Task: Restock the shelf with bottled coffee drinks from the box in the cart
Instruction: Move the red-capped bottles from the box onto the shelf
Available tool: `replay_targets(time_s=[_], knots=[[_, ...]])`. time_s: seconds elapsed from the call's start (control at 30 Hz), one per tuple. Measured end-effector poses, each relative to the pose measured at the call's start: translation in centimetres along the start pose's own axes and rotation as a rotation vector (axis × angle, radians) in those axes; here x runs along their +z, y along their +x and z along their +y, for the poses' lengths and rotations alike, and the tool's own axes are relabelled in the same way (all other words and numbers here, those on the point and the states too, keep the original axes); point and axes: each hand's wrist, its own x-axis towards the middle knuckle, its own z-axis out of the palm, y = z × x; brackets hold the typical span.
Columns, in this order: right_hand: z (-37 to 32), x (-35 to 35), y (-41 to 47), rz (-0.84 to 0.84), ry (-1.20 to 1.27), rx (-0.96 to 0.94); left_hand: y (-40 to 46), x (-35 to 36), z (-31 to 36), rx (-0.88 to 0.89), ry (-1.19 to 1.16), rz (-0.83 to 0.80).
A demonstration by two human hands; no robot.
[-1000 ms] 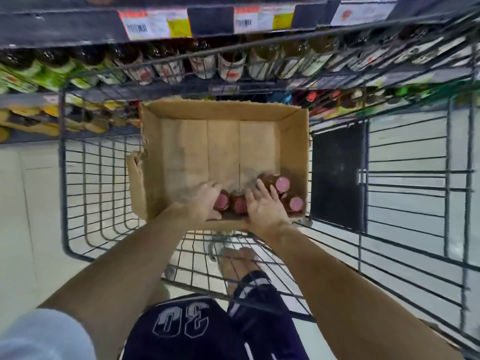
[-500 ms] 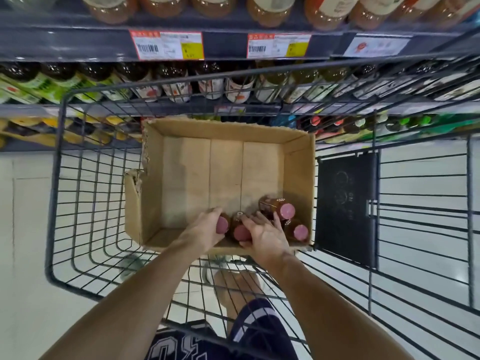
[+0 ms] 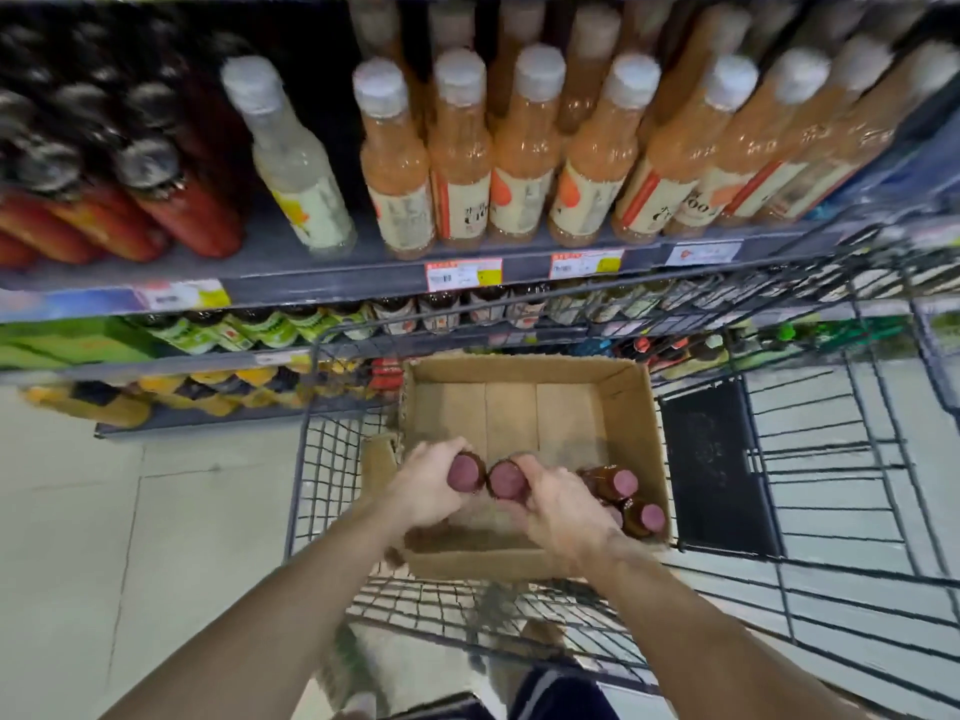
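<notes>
Left hand [image 3: 426, 485] grips one brown pink-capped coffee bottle [image 3: 466, 472], right hand [image 3: 558, 511] grips another [image 3: 505, 480], both low in the brown cardboard box [image 3: 628, 407]; lift them straight up, holding tight

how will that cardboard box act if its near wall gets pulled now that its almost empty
The box would probably slide easily on the cart wire, since most of its floor is bare. The few bottles left sit in its right near corner, so it may swing or tip toward that side. Its torn left flap suggests soft walls that could buckle.
</notes>
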Motion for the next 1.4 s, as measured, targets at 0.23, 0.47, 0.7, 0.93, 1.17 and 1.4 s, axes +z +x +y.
replay_targets(time_s=[0.23, 0.47, 0.7, 0.93, 1.17, 1.4], knots=[[-11.1, -3.7, -1.4, 0.283, 0.083, -0.059, -7.8, -10.4, -1.3, 0.154, -0.043, 0.182], [-24.3, -7.4, -3.8, 0.569, 0.136, -0.253, -16.1, -20.4, -4.8, 0.282, -0.182, 0.307], [-35.7, -9.4, -5.8, 0.719, 0.397, -0.293, -23.6, -28.9, -7.3, 0.408, -0.197, 0.472], [-42.7, -13.3, -5.9, 0.79, 0.514, -0.37, -27.9, -36.0, -7.0, 0.52, -0.224, 0.637], [-46.5, -18.8, -5.1, 0.832, 0.488, -0.448, -29.5, -42.5, -3.5, 0.634, -0.222, 0.758], [-48.7, -23.2, -0.9, 0.802, 0.467, -0.518, -27.8, -48.6, -1.4, 0.644, -0.239, 0.819]])
